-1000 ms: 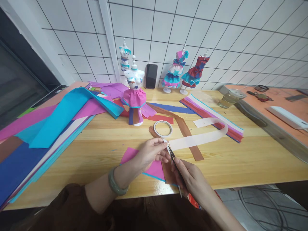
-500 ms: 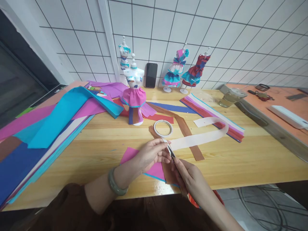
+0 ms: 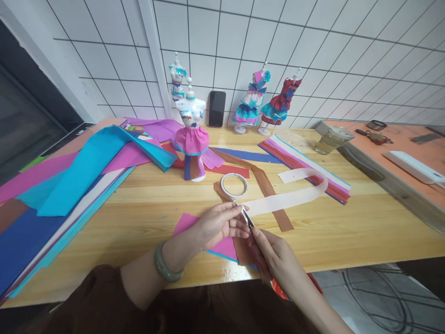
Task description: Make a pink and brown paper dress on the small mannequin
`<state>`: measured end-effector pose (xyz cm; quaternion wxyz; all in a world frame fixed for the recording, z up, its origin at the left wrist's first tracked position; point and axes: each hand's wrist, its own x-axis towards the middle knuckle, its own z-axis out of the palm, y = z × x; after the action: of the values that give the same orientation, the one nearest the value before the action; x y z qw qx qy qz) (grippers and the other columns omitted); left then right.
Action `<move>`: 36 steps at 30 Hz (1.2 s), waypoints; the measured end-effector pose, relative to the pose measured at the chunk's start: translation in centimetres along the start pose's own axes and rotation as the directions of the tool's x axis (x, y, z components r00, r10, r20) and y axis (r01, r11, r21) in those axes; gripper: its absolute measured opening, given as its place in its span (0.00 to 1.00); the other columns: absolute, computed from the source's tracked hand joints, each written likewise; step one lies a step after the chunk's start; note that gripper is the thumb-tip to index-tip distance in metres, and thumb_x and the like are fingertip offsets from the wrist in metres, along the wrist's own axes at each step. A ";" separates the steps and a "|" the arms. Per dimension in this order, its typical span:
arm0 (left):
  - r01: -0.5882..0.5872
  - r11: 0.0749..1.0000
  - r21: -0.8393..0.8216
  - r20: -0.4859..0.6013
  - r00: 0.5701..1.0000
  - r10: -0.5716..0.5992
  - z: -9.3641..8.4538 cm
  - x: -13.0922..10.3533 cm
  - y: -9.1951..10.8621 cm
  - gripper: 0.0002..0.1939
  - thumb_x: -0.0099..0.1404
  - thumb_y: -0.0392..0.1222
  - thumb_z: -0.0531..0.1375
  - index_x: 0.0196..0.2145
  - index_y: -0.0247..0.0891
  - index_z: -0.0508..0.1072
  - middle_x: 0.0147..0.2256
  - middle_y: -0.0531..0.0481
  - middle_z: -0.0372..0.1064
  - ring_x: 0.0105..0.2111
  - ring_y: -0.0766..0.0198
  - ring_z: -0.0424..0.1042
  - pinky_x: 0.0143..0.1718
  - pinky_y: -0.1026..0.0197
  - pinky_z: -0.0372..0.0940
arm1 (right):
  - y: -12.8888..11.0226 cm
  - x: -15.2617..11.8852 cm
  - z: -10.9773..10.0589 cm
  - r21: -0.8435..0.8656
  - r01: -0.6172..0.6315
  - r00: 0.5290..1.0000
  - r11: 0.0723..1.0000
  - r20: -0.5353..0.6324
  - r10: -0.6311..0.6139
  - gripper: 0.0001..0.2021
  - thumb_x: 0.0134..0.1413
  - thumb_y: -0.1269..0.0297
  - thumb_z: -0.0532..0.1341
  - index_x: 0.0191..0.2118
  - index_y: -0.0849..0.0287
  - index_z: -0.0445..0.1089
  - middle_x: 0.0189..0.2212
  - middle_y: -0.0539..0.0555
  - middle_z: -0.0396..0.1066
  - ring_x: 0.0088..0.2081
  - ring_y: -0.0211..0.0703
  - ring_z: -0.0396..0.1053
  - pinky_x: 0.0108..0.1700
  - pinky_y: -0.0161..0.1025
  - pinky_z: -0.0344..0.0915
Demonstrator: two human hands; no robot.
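just above the left hand (image 3: 222,225) sits a smooth, rounded bangle (image 3: 160,265) in muted grey-green. the left sleeve (image 3: 100,294) is dark brown, ending well above the bangle; dark brown clothing (image 3: 198,306) covers the body.

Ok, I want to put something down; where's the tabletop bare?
Right: tabletop between the striped sheets, long brown strip and front edge. Left: between the paper pile and pink sheet. Crowded: around the left hand, right hand and tape roll.

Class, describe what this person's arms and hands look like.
The left hand is ungloved, with a smooth grey-green bangle at the wrist and a dark brown sleeve farther up. The right hand is ungloved, with no bracelet or sleeve visible.
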<state>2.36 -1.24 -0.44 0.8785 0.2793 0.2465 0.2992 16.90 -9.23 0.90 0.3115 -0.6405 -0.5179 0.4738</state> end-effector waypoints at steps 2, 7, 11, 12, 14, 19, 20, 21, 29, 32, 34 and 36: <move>0.011 1.000 -0.002 0.018 1.000 -0.011 -0.1 0.1 -0.1 0.10 0.61 0.41 0.56 0.39 0.33 0.68 0.30 0.45 0.69 0.28 0.65 0.71 0.33 0.60 0.67 | 0.0 0.0 -0.1 -0.025 0.009 1.000 1.000 -0.006 -0.009 0.22 0.56 0.45 0.47 0.22 0.58 0.56 0.14 0.45 0.52 0.19 0.35 0.51 0.22 0.33 0.49; 0.053 0.999 -0.006 0.029 0.998 -0.053 0.2 0.0 0.3 0.12 0.62 0.42 0.54 0.39 0.31 0.69 0.31 0.42 0.70 0.29 0.63 0.72 0.36 0.57 0.67 | -0.6 0.1 -0.5 -0.061 0.011 1.000 0.998 0.014 -0.010 0.21 0.57 0.47 0.47 0.23 0.58 0.57 0.15 0.46 0.52 0.20 0.35 0.51 0.22 0.33 0.50; 0.112 0.993 -0.025 0.009 0.994 -0.112 0.5 -0.1 0.7 0.15 0.62 0.45 0.52 0.37 0.30 0.69 0.32 0.42 0.70 0.30 0.62 0.72 0.36 0.57 0.67 | -1.0 -0.1 -0.7 -0.082 -0.006 0.999 0.997 0.042 0.009 0.21 0.58 0.47 0.46 0.23 0.58 0.56 0.16 0.46 0.53 0.20 0.35 0.52 0.22 0.33 0.49; 0.111 0.994 -0.018 0.000 0.994 -0.111 0.5 0.0 0.7 0.14 0.61 0.45 0.52 0.37 0.30 0.69 0.31 0.42 0.70 0.29 0.62 0.72 0.36 0.57 0.67 | -1.0 -0.2 -0.8 -0.086 -0.004 0.999 0.996 0.039 0.007 0.21 0.58 0.47 0.46 0.23 0.58 0.56 0.16 0.46 0.53 0.20 0.35 0.51 0.22 0.33 0.49; 0.086 0.996 0.019 -0.026 0.996 -0.085 0.4 0.1 0.7 0.12 0.60 0.43 0.54 0.35 0.30 0.68 0.29 0.42 0.70 0.28 0.61 0.72 0.34 0.58 0.67 | -0.9 -0.3 -0.8 -0.097 0.005 1.000 0.995 0.020 -0.003 0.21 0.58 0.47 0.46 0.23 0.58 0.56 0.16 0.46 0.53 0.20 0.36 0.52 0.23 0.33 0.50; 0.019 0.993 0.115 -0.096 0.995 -0.008 0.2 0.2 0.5 0.07 0.58 0.39 0.57 0.31 0.32 0.65 0.28 0.45 0.70 0.26 0.62 0.73 0.25 0.63 0.67 | -0.3 -0.7 -0.9 -0.123 0.001 0.999 0.992 0.034 0.004 0.21 0.58 0.48 0.45 0.23 0.58 0.56 0.15 0.46 0.52 0.20 0.36 0.51 0.24 0.33 0.49; 0.023 0.992 0.125 -0.109 0.994 -0.009 0.3 0.2 0.5 0.07 0.58 0.39 0.58 0.32 0.32 0.65 0.27 0.45 0.70 0.26 0.62 0.73 0.24 0.64 0.66 | -0.3 -0.7 -1.0 -0.120 0.002 0.999 0.993 0.034 0.002 0.21 0.59 0.48 0.45 0.23 0.58 0.56 0.15 0.46 0.52 0.20 0.35 0.51 0.23 0.33 0.49; 0.031 0.990 0.137 -0.121 0.992 -0.014 0.3 0.1 0.5 0.07 0.58 0.38 0.58 0.32 0.32 0.65 0.27 0.45 0.70 0.25 0.63 0.73 0.24 0.65 0.66 | -0.3 -0.8 -1.0 -0.115 0.003 0.999 0.993 0.033 0.001 0.21 0.59 0.48 0.44 0.23 0.58 0.56 0.15 0.46 0.53 0.20 0.35 0.51 0.23 0.33 0.49; 0.081 0.975 0.206 -0.141 0.989 -0.052 0.5 0.1 0.6 0.07 0.57 0.36 0.60 0.32 0.32 0.65 0.25 0.45 0.71 0.25 0.65 0.73 0.24 0.67 0.66 | -0.6 -1.0 -1.0 -0.077 -0.036 0.998 0.996 0.058 0.040 0.22 0.59 0.47 0.44 0.23 0.58 0.56 0.12 0.45 0.52 0.16 0.34 0.50 0.21 0.33 0.48; 0.079 0.972 0.223 -0.137 0.989 -0.049 0.3 0.1 0.5 0.06 0.57 0.35 0.59 0.32 0.32 0.65 0.24 0.45 0.71 0.25 0.65 0.73 0.24 0.67 0.66 | -0.7 -0.9 -1.0 -0.085 -0.015 0.999 0.996 0.044 0.019 0.22 0.59 0.48 0.44 0.23 0.58 0.56 0.13 0.45 0.53 0.18 0.34 0.51 0.22 0.33 0.49; 0.072 0.972 0.223 -0.140 0.989 -0.041 0.3 0.1 0.5 0.06 0.57 0.35 0.59 0.32 0.32 0.65 0.25 0.45 0.71 0.25 0.65 0.73 0.24 0.68 0.66 | -0.6 -0.9 -1.0 -0.077 -0.028 0.998 0.997 0.047 0.031 0.22 0.59 0.48 0.44 0.23 0.58 0.56 0.13 0.45 0.53 0.17 0.34 0.51 0.22 0.33 0.49; 0.072 0.973 0.220 -0.141 0.989 -0.041 0.3 0.1 0.5 0.06 0.57 0.35 0.59 0.32 0.32 0.65 0.25 0.45 0.71 0.26 0.65 0.73 0.24 0.67 0.66 | -0.5 -0.9 -0.9 -0.065 -0.040 0.998 0.997 0.051 0.044 0.22 0.59 0.47 0.44 0.23 0.58 0.56 0.12 0.44 0.53 0.17 0.34 0.51 0.21 0.33 0.49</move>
<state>2.42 -0.94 0.05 0.8307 0.3484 0.3457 0.2628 17.57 -9.88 1.93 0.2675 -0.6483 -0.5270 0.4800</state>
